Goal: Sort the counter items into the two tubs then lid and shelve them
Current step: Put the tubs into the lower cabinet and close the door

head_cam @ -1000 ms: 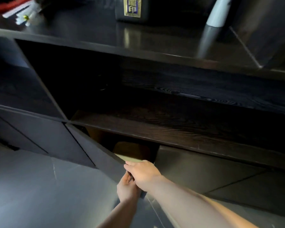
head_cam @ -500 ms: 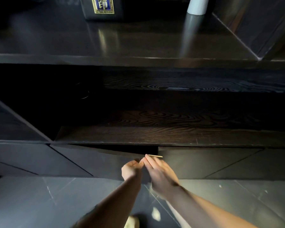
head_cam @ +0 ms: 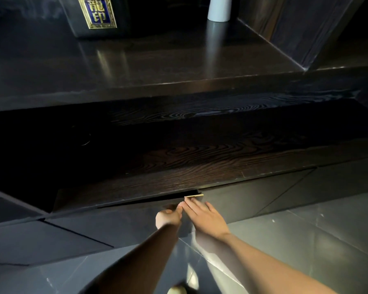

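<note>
Both hands push the door (head_cam: 136, 221) nearly closed, our right hand (head_cam: 202, 215) flat, left hand (head_cam: 168, 216) curled but grip unclear; shelving seems finished, so next one last press.

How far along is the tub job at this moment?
Likely near the end, though no tubs or lids are visible. In hand: the right hand lies flat against the lower cabinet door, the left hand at its edge; a narrow gap remains. The counter holds only a dark box and white vessel. Left: closing the door fully.

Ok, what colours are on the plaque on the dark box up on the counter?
Blue field with gold characters and a gold frame, on the plaque of the dark box; head view.
</note>
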`<control>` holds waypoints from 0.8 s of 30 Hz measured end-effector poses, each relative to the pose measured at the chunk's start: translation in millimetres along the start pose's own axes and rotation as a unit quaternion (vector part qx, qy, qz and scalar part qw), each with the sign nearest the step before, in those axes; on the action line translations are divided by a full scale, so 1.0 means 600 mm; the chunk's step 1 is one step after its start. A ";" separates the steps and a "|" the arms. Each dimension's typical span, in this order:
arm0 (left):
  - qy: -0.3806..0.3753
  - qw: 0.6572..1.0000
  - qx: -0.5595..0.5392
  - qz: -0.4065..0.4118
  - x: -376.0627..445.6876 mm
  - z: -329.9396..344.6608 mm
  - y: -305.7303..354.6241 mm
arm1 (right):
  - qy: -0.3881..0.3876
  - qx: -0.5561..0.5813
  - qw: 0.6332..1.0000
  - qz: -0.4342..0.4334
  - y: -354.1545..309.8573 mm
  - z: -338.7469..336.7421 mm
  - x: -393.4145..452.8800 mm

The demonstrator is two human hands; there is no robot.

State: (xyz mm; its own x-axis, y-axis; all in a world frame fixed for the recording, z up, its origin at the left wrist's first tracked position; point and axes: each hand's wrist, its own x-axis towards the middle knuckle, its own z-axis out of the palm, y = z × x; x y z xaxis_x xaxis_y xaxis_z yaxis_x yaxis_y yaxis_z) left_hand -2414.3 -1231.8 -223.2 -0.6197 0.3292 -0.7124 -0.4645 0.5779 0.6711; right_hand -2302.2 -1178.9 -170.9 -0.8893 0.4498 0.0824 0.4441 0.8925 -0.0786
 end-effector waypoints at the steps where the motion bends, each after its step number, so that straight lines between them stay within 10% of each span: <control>1: -0.005 1.000 -0.006 -0.005 0.004 0.000 0.003 | -0.063 0.028 0.998 0.002 0.006 0.014 0.000; 4: -0.013 1.000 -0.003 0.002 0.015 0.006 0.006 | -0.226 0.063 0.971 0.044 0.002 0.009 0.004; 17: 0.005 0.999 0.048 -0.002 0.019 0.015 0.012 | -0.212 0.059 0.972 0.081 -0.008 0.015 0.001; 24: -0.045 0.970 0.192 0.144 -0.019 0.013 0.012 | -0.192 0.068 0.977 0.067 0.005 0.001 -0.012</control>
State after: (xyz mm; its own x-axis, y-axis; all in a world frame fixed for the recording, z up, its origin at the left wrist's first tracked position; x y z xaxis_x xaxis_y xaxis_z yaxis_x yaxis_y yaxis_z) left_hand -2405.7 -1225.3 -211.7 -0.6229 0.5716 -0.5342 -0.0011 0.6822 0.7312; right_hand -2294.4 -1179.4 -172.6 -0.8110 0.4938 -0.3137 0.5642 0.8021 -0.1960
